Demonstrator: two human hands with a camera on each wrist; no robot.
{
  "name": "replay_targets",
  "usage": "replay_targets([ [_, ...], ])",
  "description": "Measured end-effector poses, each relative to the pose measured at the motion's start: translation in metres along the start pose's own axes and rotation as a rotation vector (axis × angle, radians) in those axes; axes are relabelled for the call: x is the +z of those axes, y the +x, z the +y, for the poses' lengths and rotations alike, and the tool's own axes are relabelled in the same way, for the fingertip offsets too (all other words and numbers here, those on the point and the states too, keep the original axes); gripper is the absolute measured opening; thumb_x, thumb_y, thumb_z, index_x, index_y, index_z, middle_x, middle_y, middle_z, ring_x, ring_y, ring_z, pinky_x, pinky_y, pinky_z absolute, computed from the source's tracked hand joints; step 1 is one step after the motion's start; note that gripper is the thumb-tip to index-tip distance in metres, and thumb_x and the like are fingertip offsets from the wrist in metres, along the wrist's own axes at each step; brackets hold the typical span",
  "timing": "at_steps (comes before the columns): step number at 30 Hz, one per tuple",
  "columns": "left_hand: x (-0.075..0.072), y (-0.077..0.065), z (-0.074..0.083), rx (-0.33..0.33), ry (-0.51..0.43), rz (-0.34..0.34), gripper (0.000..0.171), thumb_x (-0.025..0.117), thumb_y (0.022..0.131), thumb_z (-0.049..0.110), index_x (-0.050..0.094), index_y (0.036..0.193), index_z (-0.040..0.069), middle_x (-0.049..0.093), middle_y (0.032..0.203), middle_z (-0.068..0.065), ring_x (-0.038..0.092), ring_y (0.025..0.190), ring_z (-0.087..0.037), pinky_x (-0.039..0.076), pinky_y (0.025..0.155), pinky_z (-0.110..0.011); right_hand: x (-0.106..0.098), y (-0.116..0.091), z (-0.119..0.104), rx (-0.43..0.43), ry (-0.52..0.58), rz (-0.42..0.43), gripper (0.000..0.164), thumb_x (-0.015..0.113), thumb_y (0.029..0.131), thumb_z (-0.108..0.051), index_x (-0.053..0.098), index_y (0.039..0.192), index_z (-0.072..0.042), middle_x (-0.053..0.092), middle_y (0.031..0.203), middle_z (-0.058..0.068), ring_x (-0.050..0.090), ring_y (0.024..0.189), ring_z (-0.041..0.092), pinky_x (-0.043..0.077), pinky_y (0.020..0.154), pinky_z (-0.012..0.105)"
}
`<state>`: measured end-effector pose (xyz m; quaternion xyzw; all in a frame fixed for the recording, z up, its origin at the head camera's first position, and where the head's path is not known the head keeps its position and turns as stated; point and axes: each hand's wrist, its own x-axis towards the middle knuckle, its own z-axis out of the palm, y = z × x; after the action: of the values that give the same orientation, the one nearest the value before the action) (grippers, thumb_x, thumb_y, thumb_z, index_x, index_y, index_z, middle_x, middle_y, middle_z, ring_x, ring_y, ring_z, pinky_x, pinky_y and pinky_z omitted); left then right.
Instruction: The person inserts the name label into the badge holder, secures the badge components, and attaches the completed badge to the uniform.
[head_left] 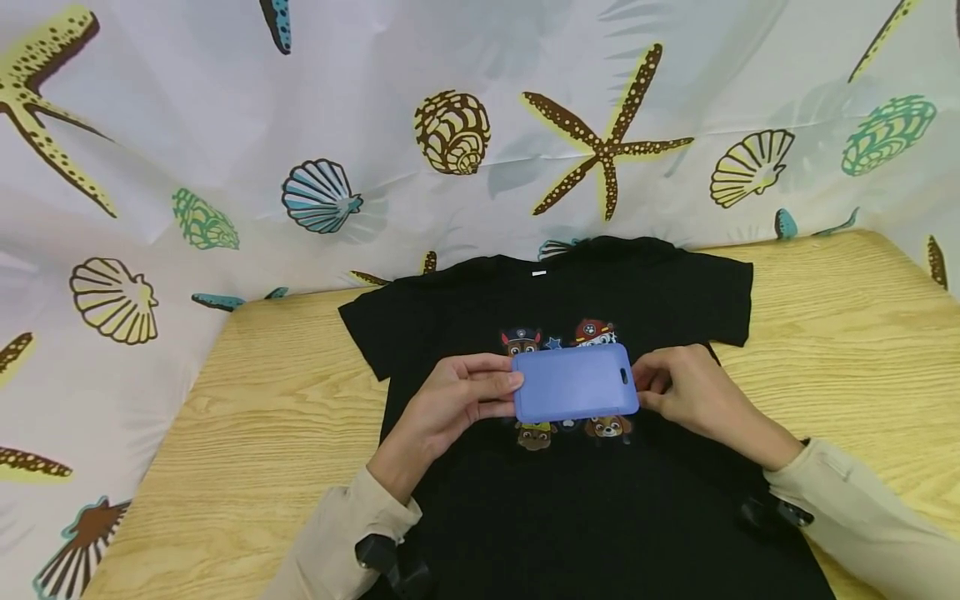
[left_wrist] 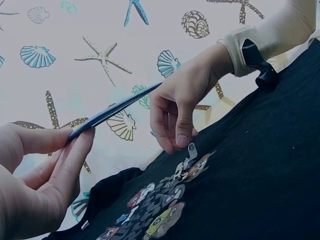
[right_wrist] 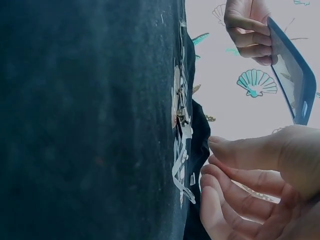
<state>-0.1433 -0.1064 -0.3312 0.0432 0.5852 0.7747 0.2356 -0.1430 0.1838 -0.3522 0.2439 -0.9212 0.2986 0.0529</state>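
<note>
In the head view, my left hand (head_left: 450,400) pinches the left end of a blue badge holder (head_left: 573,383), thumb on top and fingers beneath. The badge holder (left_wrist: 117,107) is tilted above the shirt in the left wrist view, and its clear window side shows in the right wrist view. My right hand (head_left: 693,392) is by the holder's slotted end, fingers loosely bent with a gap between thumb and fingertips. Close below those fingertips, a badge clip (left_wrist: 187,160) with a clear snap strap lies on the black T-shirt (head_left: 600,508); the holder hides it in the head view.
The T-shirt is spread out on a wooden table (head_left: 277,400), with a cartoon dog print (head_left: 534,435) on its chest. A white cloth (head_left: 390,75) with seashells and starfish hangs behind the table and down its left side. Both wrists carry black straps with small cameras.
</note>
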Motion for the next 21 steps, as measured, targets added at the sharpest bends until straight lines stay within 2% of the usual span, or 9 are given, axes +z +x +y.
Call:
replay_targets([
  [6, -0.0014, -0.0010, 0.0015, 0.008, 0.001, 0.003, 0.015, 0.058, 0.089, -0.008, 0.067, 0.095, 0.002, 0.069, 0.084, -0.006, 0.069, 0.074, -0.015, 0.059, 0.070, -0.030, 0.0013, 0.0015, 0.0008, 0.007, -0.022, -0.036, 0.014, 0.079, 0.072, 0.000, 0.073, 0.083, -0.005, 0.066, 0.073, -0.001, 0.056, 0.061, 0.006, 0.048, 0.055, 0.024],
  [21, -0.0023, -0.0015, 0.0035, 0.012, 0.012, 0.004, 0.016, 0.058, 0.090, -0.006, 0.067, 0.094, 0.006, 0.067, 0.087, -0.007, 0.068, 0.076, -0.016, 0.059, 0.072, -0.031, 0.0050, 0.0037, -0.0044, 0.006, -0.057, -0.074, 0.013, 0.081, 0.072, -0.004, 0.072, 0.081, -0.006, 0.062, 0.071, -0.002, 0.051, 0.060, 0.008, 0.043, 0.052, 0.024],
])
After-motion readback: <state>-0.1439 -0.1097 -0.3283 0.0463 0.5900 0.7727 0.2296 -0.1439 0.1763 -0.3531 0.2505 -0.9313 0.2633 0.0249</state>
